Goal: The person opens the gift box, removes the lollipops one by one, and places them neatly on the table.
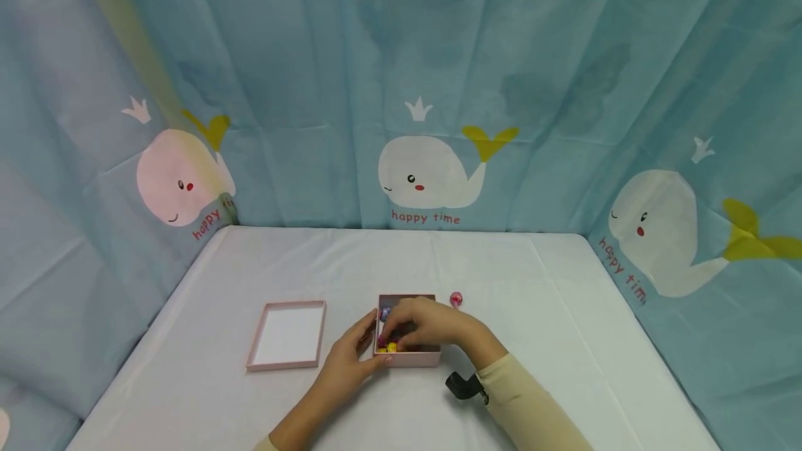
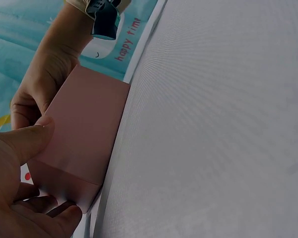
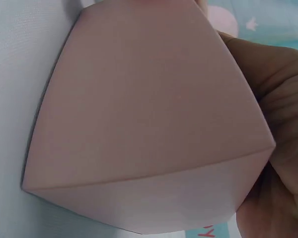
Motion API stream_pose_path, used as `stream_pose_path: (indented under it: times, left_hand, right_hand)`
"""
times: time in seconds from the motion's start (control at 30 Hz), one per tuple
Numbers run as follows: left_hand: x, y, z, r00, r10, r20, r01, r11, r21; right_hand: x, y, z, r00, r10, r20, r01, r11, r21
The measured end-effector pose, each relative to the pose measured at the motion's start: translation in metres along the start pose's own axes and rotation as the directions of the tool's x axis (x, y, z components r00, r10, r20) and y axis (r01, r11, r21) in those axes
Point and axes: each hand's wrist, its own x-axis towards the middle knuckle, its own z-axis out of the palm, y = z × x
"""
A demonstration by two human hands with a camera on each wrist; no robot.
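Fingers (image 1: 401, 329) inside pink box (image 1: 413, 358), candies (image 1: 388, 347) head-view only

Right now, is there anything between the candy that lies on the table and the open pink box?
The table between the candy and the box looks bare. But the right hand lies over the box opening, its fingers inside, so it covers most of the way in. The left hand holds the box's left side.
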Motion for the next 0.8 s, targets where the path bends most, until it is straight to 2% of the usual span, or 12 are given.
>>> stream_pose_path:
  times: [0.4, 0.67, 0.8]
  left_hand:
    - [0.0008, -0.0020, 0.0001, 1.000, 0.022, -0.003, -0.022, 1.000, 0.020]
    - [0.0004, -0.0009, 0.0006, 1.000, 0.011, 0.003, -0.011, 1.000, 0.007]
    - [-0.0006, -0.0002, 0.0003, 1.000, 0.003, 0.002, -0.003, 1.000, -0.006]
  right_hand:
    - [0.0032, 0.0003, -0.0003, 0.993, -0.078, 0.090, 0.085, 0.993, -0.081]
    - [0.0035, -0.0011, -0.0008, 0.992, -0.061, 0.115, 0.074, 0.991, -0.116]
    - [0.0040, -0.0011, -0.0007, 0.994, -0.043, 0.098, 0.054, 0.992, -0.110]
